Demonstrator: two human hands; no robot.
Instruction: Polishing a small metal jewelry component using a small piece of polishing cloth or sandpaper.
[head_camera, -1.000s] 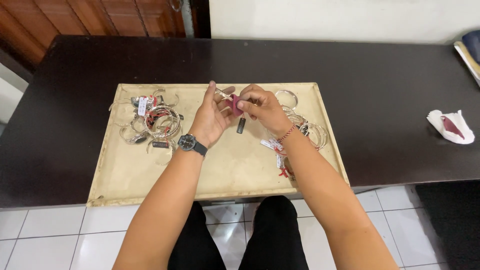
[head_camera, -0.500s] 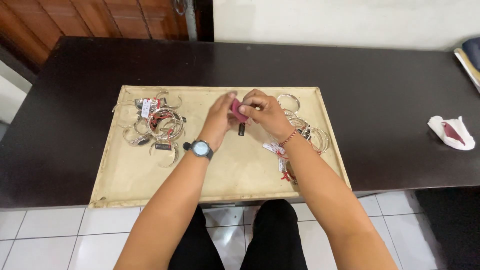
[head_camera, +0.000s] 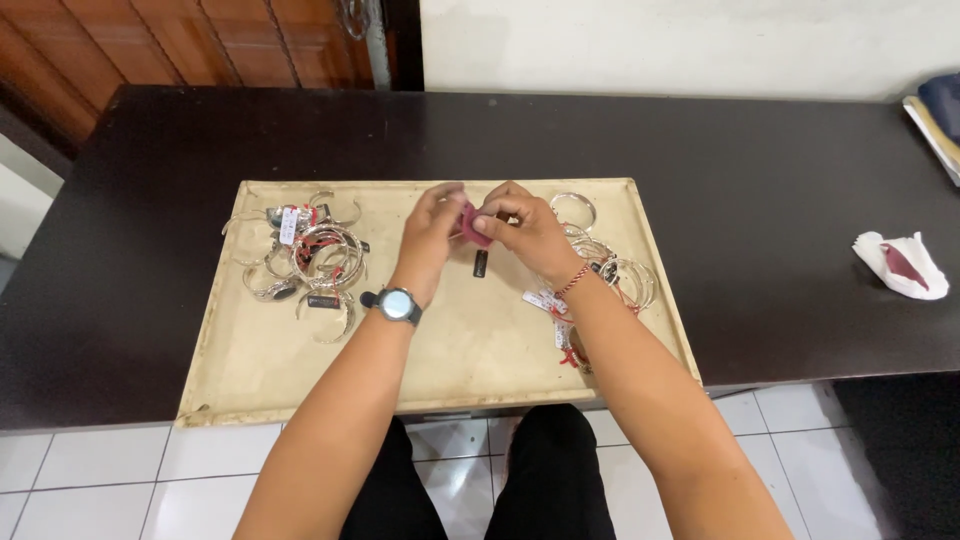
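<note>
Head view: my left hand (head_camera: 432, 228) and right hand (head_camera: 522, 232) meet above the tray (head_camera: 300, 385), fingers pinched on a small red cloth (head_camera: 470, 224); a dark tag (head_camera: 481, 264) hangs below. I judge the cloth soft and light, best gripped at its edges.

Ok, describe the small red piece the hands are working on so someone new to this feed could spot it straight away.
Start at the beige tray on the dark table. Over its upper middle, the left hand and right hand meet, pinching a small dark-red cloth-like piece between the fingertips. It is the only red piece held up off the tray, between the silver bangle piles at left and right.
</note>
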